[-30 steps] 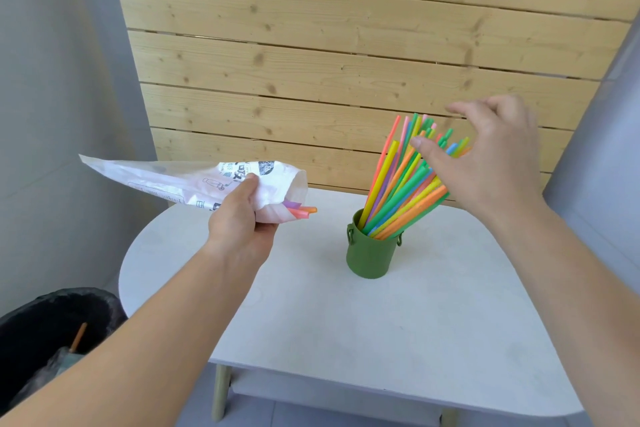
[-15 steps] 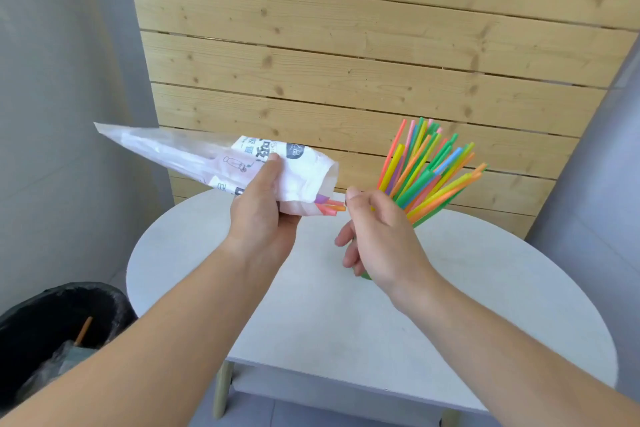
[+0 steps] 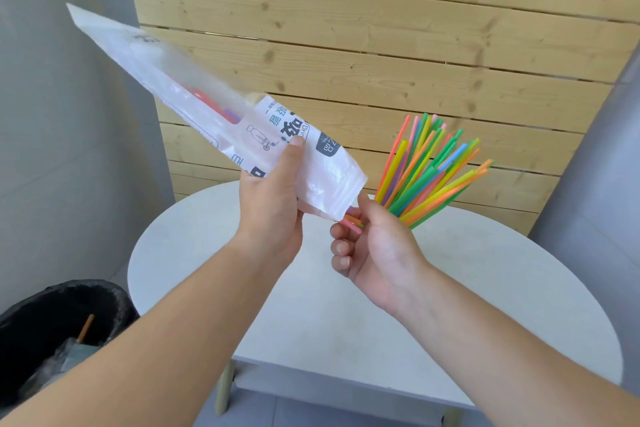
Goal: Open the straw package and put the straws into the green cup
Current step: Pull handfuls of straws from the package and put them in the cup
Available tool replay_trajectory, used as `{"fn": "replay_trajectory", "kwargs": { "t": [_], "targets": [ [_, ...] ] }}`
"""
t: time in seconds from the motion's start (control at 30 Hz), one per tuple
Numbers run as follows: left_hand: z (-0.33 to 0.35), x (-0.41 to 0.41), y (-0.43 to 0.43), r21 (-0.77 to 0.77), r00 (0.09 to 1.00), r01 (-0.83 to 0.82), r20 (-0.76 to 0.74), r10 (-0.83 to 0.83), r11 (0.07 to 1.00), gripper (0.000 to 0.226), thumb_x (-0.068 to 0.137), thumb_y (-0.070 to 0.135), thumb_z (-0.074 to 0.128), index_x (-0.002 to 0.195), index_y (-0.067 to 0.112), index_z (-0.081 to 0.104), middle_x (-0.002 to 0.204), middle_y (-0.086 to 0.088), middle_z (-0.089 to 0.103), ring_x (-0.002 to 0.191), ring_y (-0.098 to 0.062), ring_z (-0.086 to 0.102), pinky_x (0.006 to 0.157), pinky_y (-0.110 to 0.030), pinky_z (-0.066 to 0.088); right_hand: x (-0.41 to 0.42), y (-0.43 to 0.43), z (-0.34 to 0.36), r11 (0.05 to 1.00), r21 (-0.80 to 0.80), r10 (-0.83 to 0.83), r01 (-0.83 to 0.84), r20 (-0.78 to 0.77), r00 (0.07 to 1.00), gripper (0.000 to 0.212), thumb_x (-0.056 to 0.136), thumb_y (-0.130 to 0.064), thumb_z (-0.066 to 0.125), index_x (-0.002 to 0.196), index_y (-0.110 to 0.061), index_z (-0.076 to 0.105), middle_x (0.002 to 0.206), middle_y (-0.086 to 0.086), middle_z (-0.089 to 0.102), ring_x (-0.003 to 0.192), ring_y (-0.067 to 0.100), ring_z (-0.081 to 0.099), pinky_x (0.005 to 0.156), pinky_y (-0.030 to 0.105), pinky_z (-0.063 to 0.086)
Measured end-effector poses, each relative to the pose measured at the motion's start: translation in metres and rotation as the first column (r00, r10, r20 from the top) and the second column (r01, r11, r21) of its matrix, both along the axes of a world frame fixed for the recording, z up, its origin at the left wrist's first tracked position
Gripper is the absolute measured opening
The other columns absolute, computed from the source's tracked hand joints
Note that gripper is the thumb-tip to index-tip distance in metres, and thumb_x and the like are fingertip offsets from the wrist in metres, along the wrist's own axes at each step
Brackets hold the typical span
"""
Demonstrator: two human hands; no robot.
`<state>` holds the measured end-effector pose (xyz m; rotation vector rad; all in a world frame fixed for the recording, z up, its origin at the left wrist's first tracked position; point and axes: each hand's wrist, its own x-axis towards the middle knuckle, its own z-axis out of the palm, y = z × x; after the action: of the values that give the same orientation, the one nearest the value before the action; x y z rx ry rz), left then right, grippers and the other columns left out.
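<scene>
My left hand [image 3: 273, 208] grips the long clear straw package [image 3: 194, 104] near its open lower end, tilted with the sealed end up to the left. A few straws [image 3: 351, 220] poke out of its mouth, and my right hand [image 3: 374, 246] pinches their tips. Red and purple straw lengths show through the plastic higher up. Behind my right hand a fan of several bright straws [image 3: 433, 170] leans to the right. The green cup holding them is hidden by my right hand.
A white oval table [image 3: 346, 315] stands below my hands, in front of a wooden plank wall [image 3: 346, 28]. A black bin [image 3: 59, 329] with a liner and some rubbish stands on the floor at the lower left.
My right hand left the straws in the cup and came to the package mouth, now pinching the protruding straws. My left hand raised the package's sealed end, tilting it steeper.
</scene>
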<state>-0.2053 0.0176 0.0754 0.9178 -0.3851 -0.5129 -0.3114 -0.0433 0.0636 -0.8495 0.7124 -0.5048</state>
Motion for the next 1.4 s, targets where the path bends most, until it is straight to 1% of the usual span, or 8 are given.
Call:
{"fn": "replay_trajectory", "kwargs": {
  "t": [0.1, 0.37, 0.53, 0.7, 0.93, 1.1, 1.27, 1.4],
  "targets": [
    [0.003, 0.002, 0.000, -0.014, 1.000, -0.015, 0.012, 0.015, 1.000, 0.034, 0.104, 0.021, 0.066, 0.136, 0.009, 0.065, 0.109, -0.001, 0.077, 0.097, -0.019, 0.076, 0.069, -0.032, 0.062, -0.002, 0.000, 0.002, 0.998, 0.046, 0.031, -0.032, 0.025, 0.999, 0.038, 0.104, -0.039, 0.042, 0.083, -0.011, 0.056, 0.053, 0.006, 0.053, 0.034, 0.015, 0.042, 0.034, 0.018, 0.033],
    [-0.001, 0.008, 0.001, -0.037, 1.000, -0.007, -0.003, 0.007, 0.999, 0.012, 0.102, 0.025, 0.067, 0.112, 0.022, 0.073, 0.091, 0.010, 0.079, 0.082, -0.008, 0.077, 0.062, -0.027, 0.060, -0.002, -0.004, 0.001, 0.997, -0.071, -0.008, 0.009, 0.022, 1.000, 0.030, 0.101, -0.029, 0.056, 0.078, -0.011, 0.065, 0.052, 0.002, 0.053, 0.035, 0.011, 0.042, 0.034, 0.017, 0.032],
    [-0.002, 0.013, 0.001, 0.003, 0.983, -0.078, -0.168, 0.078, 0.997, 0.028, 0.101, 0.029, 0.069, 0.127, 0.017, 0.070, 0.102, 0.006, 0.081, 0.093, -0.011, 0.080, 0.068, -0.027, 0.063, -0.002, -0.009, -0.004, 0.965, -0.253, -0.076, 0.070, -0.015, 0.997, 0.023, 0.101, -0.026, 0.056, 0.085, -0.010, 0.060, 0.048, 0.000, 0.055, 0.035, 0.011, 0.044, 0.035, 0.018, 0.034],
    [-0.004, 0.008, -0.001, 0.002, 0.959, -0.028, -0.281, 0.028, 1.000, 0.042, 0.105, 0.031, 0.063, 0.141, 0.009, 0.063, 0.139, -0.013, 0.072, 0.124, -0.029, 0.071, 0.099, -0.046, 0.061, -0.001, -0.009, -0.009, 0.901, -0.431, -0.086, 0.044, -0.078, 0.993, 0.032, 0.094, -0.038, 0.065, 0.095, -0.006, 0.066, 0.051, -0.002, 0.062, 0.036, 0.014, 0.048, 0.036, 0.020, 0.037],
    [-0.006, 0.009, -0.001, -0.014, 0.934, -0.036, -0.357, 0.029, 0.999, 0.040, 0.106, 0.028, 0.061, 0.141, 0.008, 0.060, 0.135, -0.012, 0.074, 0.120, -0.028, 0.074, 0.089, -0.040, 0.063, -0.002, -0.015, -0.011, 0.873, -0.478, -0.141, 0.095, -0.062, 0.988, 0.017, 0.096, -0.023, 0.065, 0.094, -0.006, 0.065, 0.047, -0.003, 0.057, 0.034, 0.011, 0.046, 0.034, 0.019, 0.035],
    [-0.008, 0.008, -0.003, -0.016, 0.937, -0.015, -0.349, 0.008, 1.000, 0.041, 0.106, 0.028, 0.061, 0.141, 0.006, 0.060, 0.144, -0.018, 0.067, 0.129, -0.034, 0.068, 0.107, -0.054, 0.055, -0.002, -0.015, -0.013, 0.872, -0.475, -0.156, 0.115, -0.046, 0.987, 0.021, 0.094, -0.033, 0.067, 0.097, -0.013, 0.069, 0.051, -0.002, 0.061, 0.033, 0.012, 0.046, 0.035, 0.017, 0.034],
    [-0.008, 0.005, -0.004, 0.008, 0.939, -0.002, -0.344, 0.005, 1.000, 0.040, 0.106, 0.028, 0.060, 0.139, 0.006, 0.062, 0.141, -0.018, 0.069, 0.125, -0.035, 0.071, 0.096, -0.051, 0.061, -0.001, -0.017, -0.015, 0.868, -0.482, -0.157, 0.119, -0.038, 0.987, 0.020, 0.095, -0.034, 0.064, 0.100, -0.015, 0.068, 0.053, 0.000, 0.065, 0.033, 0.012, 0.046, 0.034, 0.016, 0.034],
    [-0.010, 0.006, -0.004, -0.007, 0.940, 0.030, -0.339, -0.030, 1.000, 0.027, 0.107, 0.029, 0.060, 0.125, 0.010, 0.065, 0.120, -0.014, 0.073, 0.101, -0.031, 0.072, 0.058, -0.037, 0.064, -0.002, -0.019, -0.015, 0.869, -0.471, -0.177, 0.148, -0.017, 0.984, 0.019, 0.094, -0.034, 0.066, 0.098, -0.015, 0.066, 0.053, 0.001, 0.064, 0.033, 0.014, 0.044, 0.035, 0.018, 0.033]
  ]
}}
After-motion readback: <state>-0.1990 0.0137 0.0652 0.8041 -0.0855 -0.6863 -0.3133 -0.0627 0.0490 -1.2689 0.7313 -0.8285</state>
